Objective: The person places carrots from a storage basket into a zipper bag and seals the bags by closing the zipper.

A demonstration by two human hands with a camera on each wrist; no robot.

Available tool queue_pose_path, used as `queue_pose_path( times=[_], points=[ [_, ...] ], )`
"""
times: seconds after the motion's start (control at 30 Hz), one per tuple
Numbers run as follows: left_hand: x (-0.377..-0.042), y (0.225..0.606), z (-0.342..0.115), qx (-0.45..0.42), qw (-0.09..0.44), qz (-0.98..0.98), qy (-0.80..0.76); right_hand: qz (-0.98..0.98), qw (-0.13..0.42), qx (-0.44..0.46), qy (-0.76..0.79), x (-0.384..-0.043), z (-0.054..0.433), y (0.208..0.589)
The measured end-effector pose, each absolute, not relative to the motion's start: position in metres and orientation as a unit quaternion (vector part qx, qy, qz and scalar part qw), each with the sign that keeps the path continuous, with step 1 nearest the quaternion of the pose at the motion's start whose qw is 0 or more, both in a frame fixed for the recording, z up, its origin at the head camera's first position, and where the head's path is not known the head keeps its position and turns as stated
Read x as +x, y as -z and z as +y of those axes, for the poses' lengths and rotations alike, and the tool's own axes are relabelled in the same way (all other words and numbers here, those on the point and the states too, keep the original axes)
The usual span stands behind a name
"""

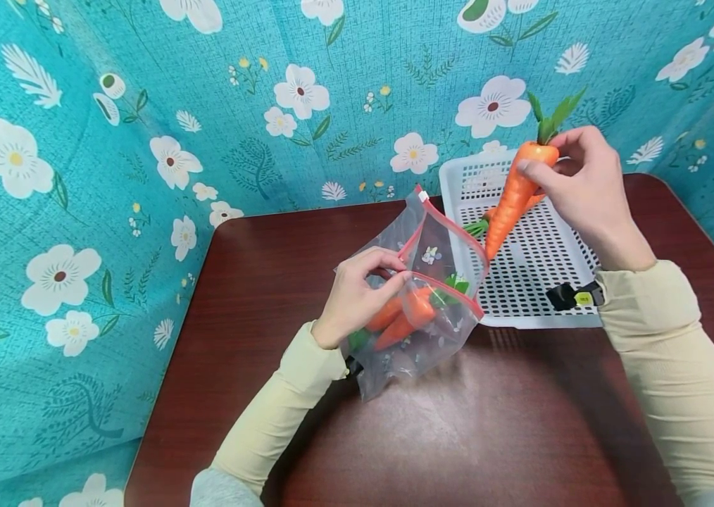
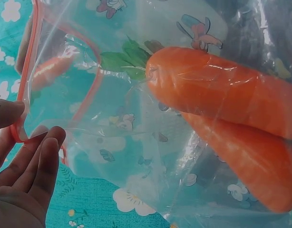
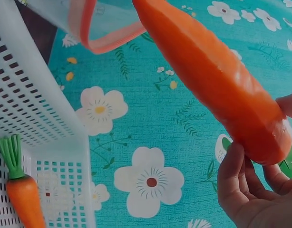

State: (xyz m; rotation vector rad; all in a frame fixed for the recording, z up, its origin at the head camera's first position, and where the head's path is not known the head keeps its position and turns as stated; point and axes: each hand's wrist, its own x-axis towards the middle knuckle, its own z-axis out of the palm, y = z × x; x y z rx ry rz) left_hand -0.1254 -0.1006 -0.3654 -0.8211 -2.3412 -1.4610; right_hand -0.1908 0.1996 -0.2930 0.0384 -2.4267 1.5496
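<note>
My left hand pinches the red-edged rim of a clear zip bag, whose mouth gapes toward the right. Inside the bag lie carrots with green tops, seen through the printed plastic. My right hand grips another carrot near its leafy end, and its tip points down at the bag's mouth. In the right wrist view the fingers and thumb hold that carrot at its thick end. A smaller carrot lies in the white basket, partly hidden behind the held one in the head view.
The white perforated basket stands on the dark wooden table, right beside the bag. A teal flowered cloth hangs behind the table and down its left side. A small black device with a yellow label is at the right cuff.
</note>
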Motion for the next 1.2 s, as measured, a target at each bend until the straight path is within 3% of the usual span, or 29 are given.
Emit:
queue_pose_path(
  times=[0.77,1.2],
  points=[
    [-0.126,0.363,-0.1,-0.285,0.131,-0.803,0.506,-0.822,0.127,0.059,-0.552,-0.185,0.186,0.293],
    [-0.126,0.364,-0.102,-0.28,0.129,-0.803,0.51,-0.834,0.072,0.091,-0.539,-0.181,0.173,0.299]
  ],
)
